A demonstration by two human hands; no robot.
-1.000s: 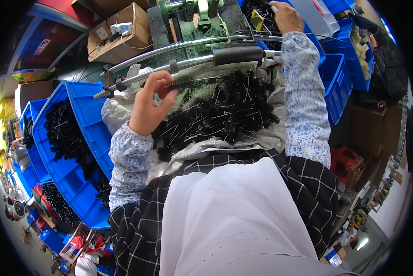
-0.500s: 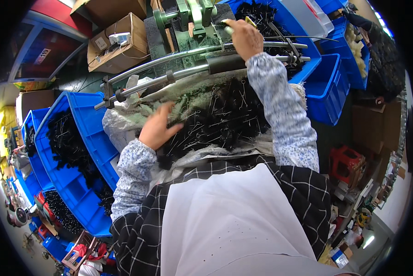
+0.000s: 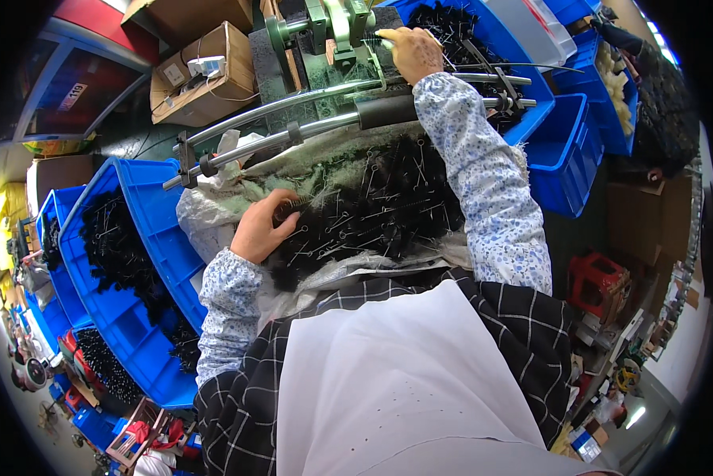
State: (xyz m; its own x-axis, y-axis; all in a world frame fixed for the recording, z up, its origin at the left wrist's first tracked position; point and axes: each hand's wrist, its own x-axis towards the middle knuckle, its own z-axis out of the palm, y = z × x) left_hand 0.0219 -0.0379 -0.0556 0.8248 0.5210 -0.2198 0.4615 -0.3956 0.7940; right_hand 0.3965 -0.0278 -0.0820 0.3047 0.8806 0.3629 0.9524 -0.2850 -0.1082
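Beyond the metal rails, my right hand [image 3: 417, 55] pinches a small twisted-wire brush [image 3: 372, 40] by its end. The brush's bristles sit against the green machine [image 3: 342, 36]. Closer to me, my left hand [image 3: 263, 228] rests at the left side of a pile of black wire brushes [image 3: 372, 206] with looped wire ends. Its thumb and fingers are curved and apart, with dark bristles showing between them; no firm hold is visible. Under the pile lies a pale woven sack cloth [image 3: 213, 208], spread between the rails and my lap.
Two curved metal rails [image 3: 324, 123] cross in front of the machine. Blue bins of black brushes stand at left [image 3: 154, 210] and far right [image 3: 523, 67]. Another blue bin [image 3: 566, 159] is right of my right arm. A cardboard box [image 3: 213, 75] stands far left.
My right hand has shifted slightly left and farther away, bringing the brush to the machine. My left hand has moved slightly down and left, its fingers now more curled over the pile.
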